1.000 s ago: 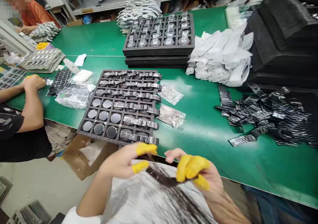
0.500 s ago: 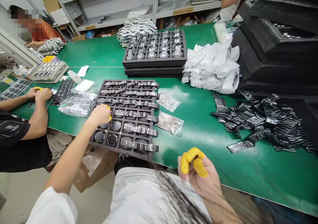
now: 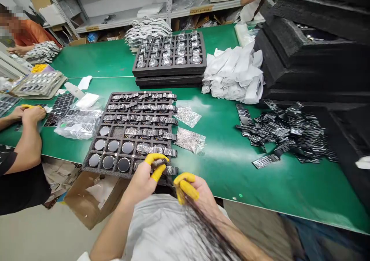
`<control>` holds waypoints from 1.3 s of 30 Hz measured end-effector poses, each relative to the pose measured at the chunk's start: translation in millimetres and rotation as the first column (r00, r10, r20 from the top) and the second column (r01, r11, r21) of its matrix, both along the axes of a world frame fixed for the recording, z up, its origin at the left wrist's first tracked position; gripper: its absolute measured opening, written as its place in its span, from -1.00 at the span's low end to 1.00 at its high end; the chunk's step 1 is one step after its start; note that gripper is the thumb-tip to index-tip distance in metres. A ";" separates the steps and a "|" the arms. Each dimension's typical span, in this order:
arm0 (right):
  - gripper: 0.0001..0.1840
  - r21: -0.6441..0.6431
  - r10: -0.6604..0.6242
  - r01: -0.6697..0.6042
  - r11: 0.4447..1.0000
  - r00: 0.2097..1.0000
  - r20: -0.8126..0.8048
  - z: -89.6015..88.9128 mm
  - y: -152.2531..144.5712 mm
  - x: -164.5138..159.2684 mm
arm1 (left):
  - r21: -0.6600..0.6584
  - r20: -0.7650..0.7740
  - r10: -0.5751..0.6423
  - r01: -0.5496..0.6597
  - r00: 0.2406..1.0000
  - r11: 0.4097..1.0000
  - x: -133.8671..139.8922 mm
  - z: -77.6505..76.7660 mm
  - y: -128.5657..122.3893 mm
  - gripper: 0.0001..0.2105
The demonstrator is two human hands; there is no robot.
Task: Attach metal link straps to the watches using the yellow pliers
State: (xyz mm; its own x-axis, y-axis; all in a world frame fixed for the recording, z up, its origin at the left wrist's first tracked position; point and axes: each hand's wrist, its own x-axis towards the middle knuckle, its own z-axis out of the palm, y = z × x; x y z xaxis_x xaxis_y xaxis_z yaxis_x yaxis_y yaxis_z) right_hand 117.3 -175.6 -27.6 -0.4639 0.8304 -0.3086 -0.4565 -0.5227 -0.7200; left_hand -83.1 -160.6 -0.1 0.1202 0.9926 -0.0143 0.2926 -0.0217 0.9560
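My left hand (image 3: 144, 178), in yellow finger cots, pinches a dark watch case (image 3: 158, 162) seen edge-on above the near right corner of a black foam tray (image 3: 117, 132). Close by on the right is my right hand (image 3: 199, 189), its yellow-capped fingers curled together. Strands of hair cross it, and what it pinches, if anything, cannot be made out. Several watches with black link bands (image 3: 144, 119) fill most of the tray's cells. Bare round watch cases (image 3: 127, 148) sit at its near left, where one cell shows no case.
Two bags of small metal pins (image 3: 190, 140) lie right of the tray. Farther right is a heap of black link bands (image 3: 289, 132) beside stacked black foam (image 3: 303, 68). Behind stand more watch trays (image 3: 170, 74) and white wrapped bundles (image 3: 234, 78). A co-worker's hands (image 3: 31, 114) are at left.
My left hand has come from the tray's left side toward me with a watch case, leaving a cell uncovered. My right hand has moved left, near it. The view has shifted right.
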 end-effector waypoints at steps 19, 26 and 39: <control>-0.45 0.010 0.249 -0.251 0.968 0.966 0.070 2.3 6.4 0.3 | 0.188 -0.253 -0.248 0.300 0.935 0.935 11.8 -21.6 -23.2 -0.31; -0.46 -0.019 0.220 -0.219 0.975 0.973 0.073 1.7 5.9 2.4 | 0.189 -0.254 -0.238 0.290 0.937 0.938 9.9 -18.2 -28.1 -0.32; -0.43 -0.031 0.275 -0.274 0.961 0.959 0.068 3.7 5.9 4.3 | 0.240 -0.378 -0.205 0.309 0.903 0.920 14.6 -6.0 -26.8 -0.32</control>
State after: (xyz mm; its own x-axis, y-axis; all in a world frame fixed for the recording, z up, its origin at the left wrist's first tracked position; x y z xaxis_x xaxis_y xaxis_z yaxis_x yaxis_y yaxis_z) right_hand 121.6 -169.7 -23.9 -0.6494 0.6670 -0.3652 -0.2416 -0.6363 -0.7327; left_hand -68.5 -187.4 -6.1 0.4114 0.8935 0.1800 0.5431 -0.3988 0.7389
